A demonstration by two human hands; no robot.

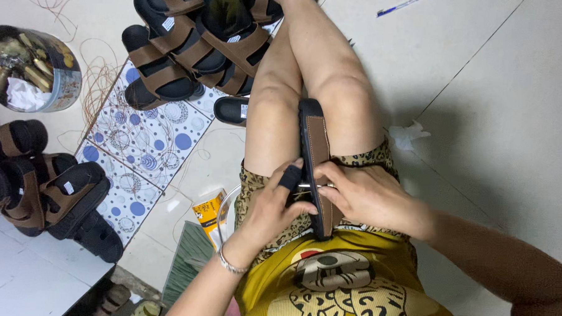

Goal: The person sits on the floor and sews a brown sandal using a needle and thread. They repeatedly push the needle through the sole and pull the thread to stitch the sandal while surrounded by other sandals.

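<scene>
Head view, the only one supplied: a black-soled sandal with a brown strap (315,159) lies lengthwise on the person's lap at the centre of the frame, on its edge between the two thighs, toe end toward the knees and heel end against the yellow shirt (338,291). The left hand (278,204) grips the sandal from the left of the frame; its fingers are curled around the sole edge, and one finger wears a dark sleeve (290,176) that rests against the sole. The right hand (367,195) lies on the sandal from the right, fingers close together and bent, their tips meeting the left hand's at the strap near the middle of the sandal. A thin pale item, possibly a needle or thread, shows between the fingertips; it is too small to tell which. A bracelet (227,262) sits on the left wrist. In the upper centre, a pile of similar brown-strapped sandals (191,43) rests on a mat with blue dots (138,140). More sandals (43,187) lie at the left edge. A round tin with small items (29,68) stands at upper left.
</scene>
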